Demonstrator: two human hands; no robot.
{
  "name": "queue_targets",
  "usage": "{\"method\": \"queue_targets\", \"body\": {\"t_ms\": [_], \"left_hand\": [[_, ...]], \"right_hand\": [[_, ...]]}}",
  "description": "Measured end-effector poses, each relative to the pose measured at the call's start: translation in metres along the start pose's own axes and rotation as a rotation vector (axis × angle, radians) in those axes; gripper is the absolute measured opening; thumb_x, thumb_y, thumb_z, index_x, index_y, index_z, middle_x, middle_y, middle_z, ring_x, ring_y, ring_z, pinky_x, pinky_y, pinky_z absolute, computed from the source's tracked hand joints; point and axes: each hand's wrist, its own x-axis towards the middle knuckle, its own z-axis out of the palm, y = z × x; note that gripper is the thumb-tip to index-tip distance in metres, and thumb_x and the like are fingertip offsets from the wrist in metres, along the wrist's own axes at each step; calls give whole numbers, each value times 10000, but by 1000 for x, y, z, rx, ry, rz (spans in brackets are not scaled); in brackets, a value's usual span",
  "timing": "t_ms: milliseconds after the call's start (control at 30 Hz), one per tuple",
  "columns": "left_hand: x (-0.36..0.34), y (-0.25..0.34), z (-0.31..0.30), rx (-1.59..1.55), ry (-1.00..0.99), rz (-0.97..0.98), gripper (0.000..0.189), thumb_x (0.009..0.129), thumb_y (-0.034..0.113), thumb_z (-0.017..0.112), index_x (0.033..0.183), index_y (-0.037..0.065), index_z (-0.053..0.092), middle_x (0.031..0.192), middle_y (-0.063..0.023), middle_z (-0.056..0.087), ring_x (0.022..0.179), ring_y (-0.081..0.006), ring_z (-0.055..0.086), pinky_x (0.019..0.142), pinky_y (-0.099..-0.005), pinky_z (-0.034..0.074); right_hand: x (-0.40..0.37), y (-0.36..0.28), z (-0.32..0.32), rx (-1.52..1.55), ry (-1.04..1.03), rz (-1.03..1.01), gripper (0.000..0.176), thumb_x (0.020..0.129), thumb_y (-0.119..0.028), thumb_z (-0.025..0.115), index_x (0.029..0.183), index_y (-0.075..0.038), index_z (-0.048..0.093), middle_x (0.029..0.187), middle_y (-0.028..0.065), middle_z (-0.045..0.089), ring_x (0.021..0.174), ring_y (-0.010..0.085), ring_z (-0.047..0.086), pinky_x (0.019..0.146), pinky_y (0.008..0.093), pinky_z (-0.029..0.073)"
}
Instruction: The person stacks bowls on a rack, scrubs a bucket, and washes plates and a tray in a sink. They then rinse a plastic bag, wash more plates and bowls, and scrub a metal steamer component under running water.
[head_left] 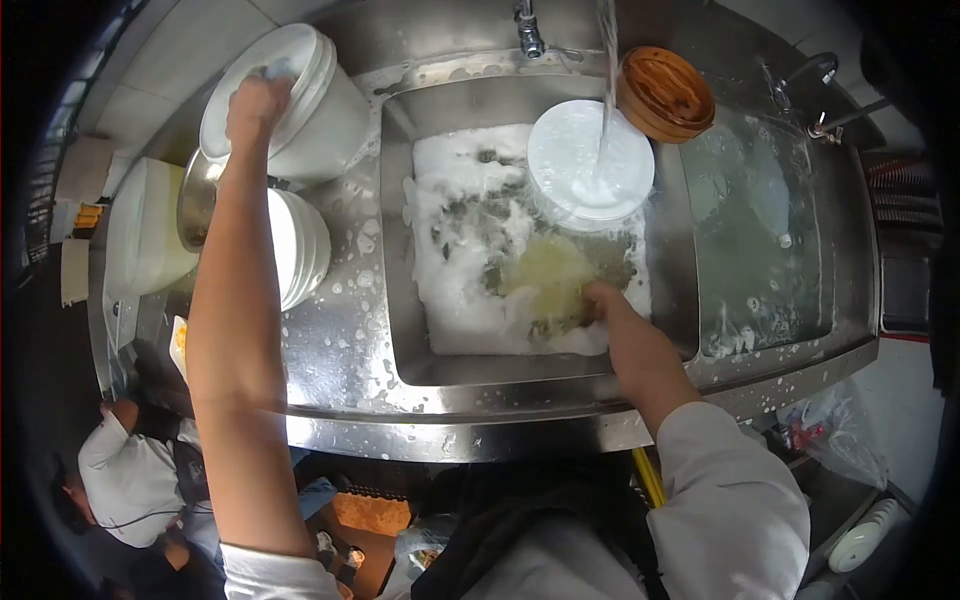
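Observation:
My left hand (258, 105) reaches to the mouth of a white bucket (335, 125) at the upper left; its fingers are blurred, and what they hold is unclear. In the soapy sink (398, 250), my right hand (600, 298) is closed on the edge of a yellowish translucent item (550, 275), partly under foam and smeared by motion. Tap water falls onto a round white lid (570, 165) at the back of this basin. Beside the lid rests a round brown wooden container (665, 95).
A second basin (755, 260) on the right holds water and a submerged translucent item. Another white bucket (300, 250), a metal bowl (197, 200) and a pale square container (145, 230) stand at left. Another person (130, 480) is at the lower left. A faucet (528, 30) stands behind.

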Motion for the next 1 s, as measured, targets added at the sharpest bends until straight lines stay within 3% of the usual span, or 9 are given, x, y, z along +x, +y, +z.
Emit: {"method": "queue_targets", "body": {"t_ms": [67, 167, 367, 500, 667, 733, 833, 933, 1000], "left_hand": [[0, 3, -2, 25, -27, -46, 590, 760, 416, 546, 1300, 177, 526, 1253, -183, 569, 1166, -349, 539, 961, -455, 427], [-8, 9, -4, -1, 23, -84, 574, 760, 400, 542, 1300, 205, 529, 1306, -148, 540, 1194, -330, 523, 984, -471, 402], [5, 2, 3, -19, -170, -170, 603, 751, 460, 545, 1279, 169, 556, 1335, -96, 531, 1227, -286, 506, 998, -426, 394], [9, 10, -2, -59, -213, -161, 614, 753, 482, 550, 1259, 136, 575, 1320, -94, 548, 1216, -271, 520, 994, -390, 403], [-19, 19, -21, -145, -40, -179, 614, 760, 491, 565, 1250, 122, 576, 1274, -120, 576, 1170, -309, 551, 966, -411, 430], [-10, 13, -19, -207, -24, -145, 619, 760, 486, 585, 1243, 99, 575, 1261, -146, 578, 1160, -328, 553, 957, -432, 433], [-13, 8, -13, -694, 386, -113, 592, 783, 420, 617, 1233, 39, 569, 1232, -197, 582, 1129, -329, 569, 954, -424, 429], [-81, 24, -36, -954, 578, 278, 531, 824, 334, 621, 1215, -20, 563, 1177, -217, 602, 1073, -293, 591, 945, -395, 428], [-159, 38, -32, -1028, 493, 343, 472, 864, 273, 595, 1220, -34, 556, 1134, -188, 623, 1035, -243, 591, 936, -358, 427]], "right_hand": [[-1, -18, 8, 255, 76, 180, 380, 791, -192, 619, 1078, 58, 613, 1069, 254, 621, 932, 386, 625, 827, 404, 498], [-15, -48, 1, -49, 485, -140, 450, 766, -156, 615, 1149, 67, 540, 1075, 276, 607, 968, 417, 607, 853, 447, 484], [-105, -141, -11, -95, 596, -225, 506, 783, -96, 553, 1233, 24, 355, 1090, 348, 560, 1002, 483, 566, 870, 522, 452], [-164, -162, -17, -364, 651, -242, 492, 830, -53, 474, 1303, 7, 351, 1042, 310, 591, 966, 440, 601, 828, 500, 480], [-256, -173, -52, -453, 684, -253, 558, 814, -24, 453, 1360, 3, 346, 997, 295, 605, 900, 430, 621, 793, 509, 492], [-287, -170, -58, -489, 780, -399, 541, 799, -5, 456, 1335, -1, 379, 1033, 296, 591, 931, 426, 612, 803, 511, 491], [-316, -152, -66, -502, 1033, -706, 549, 772, 26, 466, 1316, -22, 409, 1096, 294, 561, 991, 422, 587, 824, 501, 487], [-334, -138, -89, -322, 1199, -920, 620, 729, 60, 466, 1336, -52, 403, 1191, 266, 531, 1065, 432, 544, 865, 485, 471], [-329, -128, -103, -91, 1239, -935, 623, 746, 48, 447, 1357, -67, 397, 1222, 253, 524, 1067, 462, 529, 927, 469, 434]]}}
